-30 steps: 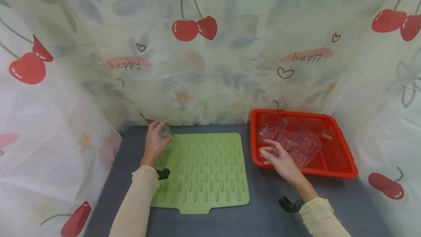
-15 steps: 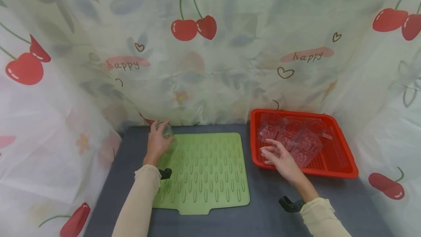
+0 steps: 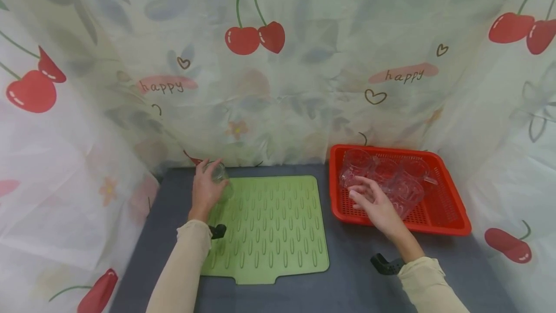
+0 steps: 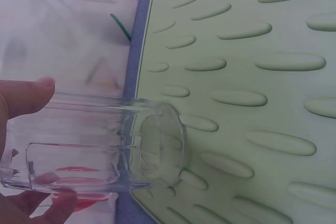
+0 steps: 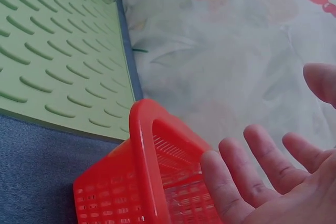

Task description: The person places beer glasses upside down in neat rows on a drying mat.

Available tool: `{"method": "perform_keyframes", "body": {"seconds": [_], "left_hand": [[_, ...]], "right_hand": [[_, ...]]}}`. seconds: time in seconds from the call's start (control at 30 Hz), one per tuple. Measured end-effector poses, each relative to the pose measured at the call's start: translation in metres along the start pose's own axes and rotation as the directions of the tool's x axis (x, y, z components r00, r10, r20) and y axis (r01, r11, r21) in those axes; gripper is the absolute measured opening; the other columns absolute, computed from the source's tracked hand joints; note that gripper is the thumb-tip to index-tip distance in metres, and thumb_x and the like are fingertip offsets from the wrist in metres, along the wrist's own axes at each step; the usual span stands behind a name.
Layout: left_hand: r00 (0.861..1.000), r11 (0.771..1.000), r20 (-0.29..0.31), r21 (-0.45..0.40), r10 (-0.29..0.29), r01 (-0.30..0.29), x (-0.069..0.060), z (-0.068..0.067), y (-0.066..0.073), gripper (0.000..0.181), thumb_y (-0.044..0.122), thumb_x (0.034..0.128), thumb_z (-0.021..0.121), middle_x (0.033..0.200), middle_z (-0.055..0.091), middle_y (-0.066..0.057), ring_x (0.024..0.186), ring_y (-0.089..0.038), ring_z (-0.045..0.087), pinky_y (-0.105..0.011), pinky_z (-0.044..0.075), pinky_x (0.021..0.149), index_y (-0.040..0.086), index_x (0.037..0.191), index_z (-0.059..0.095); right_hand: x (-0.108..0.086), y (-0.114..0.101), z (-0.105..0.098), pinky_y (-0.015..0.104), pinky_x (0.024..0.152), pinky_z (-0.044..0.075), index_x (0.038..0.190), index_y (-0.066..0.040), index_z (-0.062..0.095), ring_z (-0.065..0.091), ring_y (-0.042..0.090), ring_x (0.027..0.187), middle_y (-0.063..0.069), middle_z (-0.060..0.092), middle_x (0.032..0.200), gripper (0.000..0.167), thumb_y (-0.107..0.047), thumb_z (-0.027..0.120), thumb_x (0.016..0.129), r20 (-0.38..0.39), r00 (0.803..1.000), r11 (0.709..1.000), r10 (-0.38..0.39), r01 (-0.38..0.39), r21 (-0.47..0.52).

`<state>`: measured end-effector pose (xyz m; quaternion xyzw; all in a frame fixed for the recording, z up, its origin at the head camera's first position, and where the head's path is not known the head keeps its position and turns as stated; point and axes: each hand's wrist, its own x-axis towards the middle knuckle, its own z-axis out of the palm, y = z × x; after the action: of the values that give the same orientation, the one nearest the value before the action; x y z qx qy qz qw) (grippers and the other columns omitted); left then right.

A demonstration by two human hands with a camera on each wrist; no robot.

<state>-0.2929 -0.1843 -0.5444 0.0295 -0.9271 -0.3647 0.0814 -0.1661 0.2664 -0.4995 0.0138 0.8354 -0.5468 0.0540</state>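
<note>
My left hand (image 3: pixel 207 190) grips a clear glass mug (image 3: pixel 219 173) at the far left corner of a green drying mat (image 3: pixel 278 226). In the left wrist view, the thumb lies on one side of the mug (image 4: pixel 94 124) and fingertips on the other. One end of the mug meets the ribbed mat there; whether its full weight rests on it I cannot tell. My right hand (image 3: pixel 380 206) hovers over the near left part of a red plastic basket (image 3: pixel 451 206), fingers spread and holding nothing. Several clear glass mugs (image 3: pixel 358 161) sit inside, partly hidden by that hand.
A dark grey cloth (image 3: pixel 347 284) covers the table around the mat and basket. Printed curtains (image 3: pixel 278 110) enclose the back and both sides, close behind the mat and basket. A black camera mount (image 3: pixel 386 264) juts from the right wrist, another (image 3: pixel 218 231) from the left.
At the mat's far left corner, the mug has gone from tilted to more upright in my left hand. My right hand has shifted slightly right and farther over the basket.
</note>
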Motion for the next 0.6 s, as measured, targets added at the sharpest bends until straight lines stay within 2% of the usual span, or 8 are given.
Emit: {"method": "perform_keyframes", "body": {"seconds": [0.17,0.3,0.47,0.6], "left_hand": [[1.000,1.000,0.000,0.002,0.010,-0.010,-0.001,-0.001,-0.002,0.068,0.020,0.0900,0.078,0.168,0.025,-0.009,0.147,-0.048,0.035,-0.070,0.040,0.108,0.024,0.151,0.050],[1.000,1.000,0.012,0.004,0.002,-0.002,-0.001,-0.003,-0.002,0.072,0.021,0.0897,0.079,0.168,0.024,-0.011,0.147,-0.047,0.034,-0.068,0.040,0.109,0.024,0.153,0.047],[1.000,1.000,0.019,0.002,-0.014,0.014,-0.002,-0.009,-0.001,0.074,0.028,0.0884,0.080,0.168,0.022,-0.012,0.148,-0.047,0.033,-0.070,0.041,0.108,0.027,0.153,0.045],[0.999,0.999,-0.003,-0.026,-0.034,0.034,-0.005,-0.016,-0.001,0.076,0.037,0.0884,0.079,0.169,0.021,-0.010,0.149,-0.046,0.032,-0.072,0.038,0.108,0.029,0.155,0.043]], "right_hand": [[-0.001,0.001,-0.001,0.051,0.104,0.055,0.157,-0.019,0.031,0.068,0.025,0.113,0.015,0.055,0.144,0.071,-0.051,0.058,0.101,0.002,1.000,1.000,0.009,-0.009,-0.010],[0.000,-0.002,-0.002,0.048,0.103,0.056,0.157,-0.017,0.031,0.066,0.027,0.118,0.016,0.055,0.144,0.070,-0.049,0.059,0.101,0.001,1.000,1.000,0.006,-0.006,-0.004],[0.000,-0.007,-0.004,0.049,0.104,0.055,0.157,-0.017,0.030,0.060,0.035,0.128,0.015,0.055,0.145,0.071,-0.048,0.059,0.101,-0.008,1.000,1.000,0.004,-0.004,-0.003],[0.001,-0.011,-0.005,0.047,0.104,0.056,0.158,-0.015,0.030,0.059,0.035,0.130,0.014,0.056,0.144,0.073,-0.050,0.060,0.100,-0.005,1.000,0.999,-0.023,0.023,-0.034]]}}
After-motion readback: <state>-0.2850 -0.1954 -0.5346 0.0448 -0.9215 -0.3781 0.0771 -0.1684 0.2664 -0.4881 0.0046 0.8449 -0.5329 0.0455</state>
